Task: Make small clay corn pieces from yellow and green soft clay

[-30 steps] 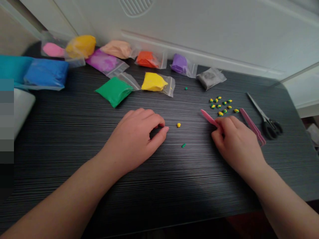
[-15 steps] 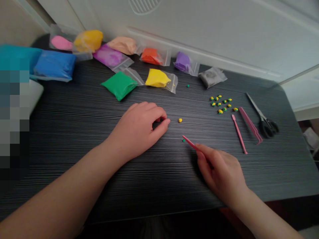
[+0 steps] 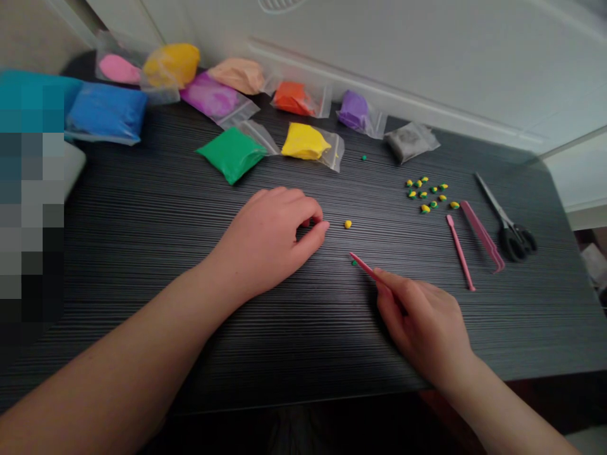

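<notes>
My right hand grips a thin pink clay tool whose tip touches a tiny green clay piece on the dark table. A small yellow clay ball lies just above that, to the right of my left hand. My left hand rests on the table with its fingers curled, thumb and forefinger close together, and I cannot make out anything in them.
Bags of coloured clay line the back: blue, green, yellow, orange, purple, grey. Several small yellow-green clay pieces, another pink tool, pink tweezers and scissors lie at right.
My right hand came from the right, left one pink tool lying there, and brought a thinner pink tool down to the green piece. My left hand stayed put.
</notes>
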A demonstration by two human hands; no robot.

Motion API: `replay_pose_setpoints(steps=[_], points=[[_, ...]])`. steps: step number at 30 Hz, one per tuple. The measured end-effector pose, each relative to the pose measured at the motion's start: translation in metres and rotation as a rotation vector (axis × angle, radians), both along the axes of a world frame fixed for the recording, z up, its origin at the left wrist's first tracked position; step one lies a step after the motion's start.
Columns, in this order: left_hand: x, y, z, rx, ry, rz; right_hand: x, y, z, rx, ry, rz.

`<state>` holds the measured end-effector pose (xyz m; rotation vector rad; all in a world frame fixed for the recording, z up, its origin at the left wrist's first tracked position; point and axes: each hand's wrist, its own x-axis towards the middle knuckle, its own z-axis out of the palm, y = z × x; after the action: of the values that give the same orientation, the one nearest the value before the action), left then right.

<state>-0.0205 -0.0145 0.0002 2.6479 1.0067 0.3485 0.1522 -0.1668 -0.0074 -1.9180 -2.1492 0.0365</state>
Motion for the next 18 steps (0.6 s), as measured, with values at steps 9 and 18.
replay_pose_setpoints(steps=[9, 18], points=[[0.0003, 0.0001, 0.0001, -0.01, -0.003, 0.004, -0.0019, 0.0011, -0.0012, -0.01, 0.002, -0.004], [0.0008, -0.0004, 0.0007, -0.019, -0.003, 0.004, -0.005, 0.0043, 0.0029, -0.045, -0.02, -0.011]])
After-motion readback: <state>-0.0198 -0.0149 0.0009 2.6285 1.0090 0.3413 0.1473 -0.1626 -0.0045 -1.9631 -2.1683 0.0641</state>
